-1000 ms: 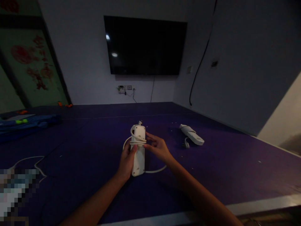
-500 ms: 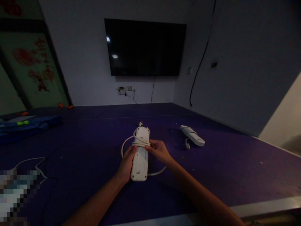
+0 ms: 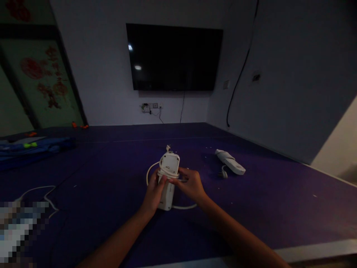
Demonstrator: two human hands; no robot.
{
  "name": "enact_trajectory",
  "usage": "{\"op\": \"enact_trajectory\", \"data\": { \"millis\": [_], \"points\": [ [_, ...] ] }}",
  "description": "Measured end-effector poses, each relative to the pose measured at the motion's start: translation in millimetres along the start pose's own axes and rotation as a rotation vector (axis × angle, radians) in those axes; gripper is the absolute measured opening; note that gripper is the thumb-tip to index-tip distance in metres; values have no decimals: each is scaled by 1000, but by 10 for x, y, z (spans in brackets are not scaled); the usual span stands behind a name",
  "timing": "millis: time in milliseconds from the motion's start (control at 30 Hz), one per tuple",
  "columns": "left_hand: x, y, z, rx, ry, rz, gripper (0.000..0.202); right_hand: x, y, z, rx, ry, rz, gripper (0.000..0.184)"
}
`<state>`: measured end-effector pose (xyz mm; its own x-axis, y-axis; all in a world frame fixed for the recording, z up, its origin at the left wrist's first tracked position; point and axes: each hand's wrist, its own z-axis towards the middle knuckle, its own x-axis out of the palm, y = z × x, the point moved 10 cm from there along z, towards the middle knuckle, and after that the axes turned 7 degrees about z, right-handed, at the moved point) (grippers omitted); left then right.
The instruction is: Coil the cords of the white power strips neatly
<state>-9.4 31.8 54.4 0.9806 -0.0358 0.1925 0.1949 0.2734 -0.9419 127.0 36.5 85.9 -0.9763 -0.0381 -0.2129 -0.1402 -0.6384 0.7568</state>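
A white power strip (image 3: 166, 195) is between my hands above the purple surface, its back with corner screws facing me. Its white cord (image 3: 169, 173) is wound around the upper half, with loose loops out to the left and lower right. The plug (image 3: 168, 148) shows just beyond the far end. My left hand (image 3: 153, 190) is closed around the left side, thumb on the strip just below the windings. On the right side, my right hand (image 3: 191, 183) pinches the cord at the windings. Some fingertips are hidden behind the strip.
A second white power strip (image 3: 230, 162) with its cord wrapped lies to the right. Blue cloth (image 3: 36, 147) lies at the far left, and a thin white cable (image 3: 50, 199) at near left. A television (image 3: 174, 57) hangs on the back wall above sockets (image 3: 152, 106).
The power strip has turned and tilted in my hands, so it looks shorter and one side shows. My right hand has shifted slightly along the windings. The view has moved a little.
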Motion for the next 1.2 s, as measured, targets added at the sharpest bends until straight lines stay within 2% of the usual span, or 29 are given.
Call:
{"op": "enact_trajectory", "data": {
  "millis": [100,333,467,567,633,767,933,1067,1200],
  "points": [
    [-16,57,-1,-21,-10,-20,47,26,45,1,-25,28,-55,30],
    [-40,224,-4,-205,-60,-172,45,82,92,62,-27,182,-68,37],
    [-29,371,-21,-355,-71,-292,43,-25,46,94,-2,116,-92,47],
    [54,487,-80,-488,-10,-362,42,-71,37,97,-13,71,-100,42],
    [126,506,-120,-535,50,-400,42,-79,25,90,-16,46,-43,42],
    [234,495,-176,-602,151,-404,41,-13,-47,72,31,39,175,56],
    [264,449,-179,-629,200,-390,44,101,-164,66,108,38,337,70],
    [271,430,-191,-613,229,-376,46,195,-213,63,143,88,467,77],
    [294,443,-205,-613,267,-387,44,307,-138,55,139,169,626,74]
  ]
}}
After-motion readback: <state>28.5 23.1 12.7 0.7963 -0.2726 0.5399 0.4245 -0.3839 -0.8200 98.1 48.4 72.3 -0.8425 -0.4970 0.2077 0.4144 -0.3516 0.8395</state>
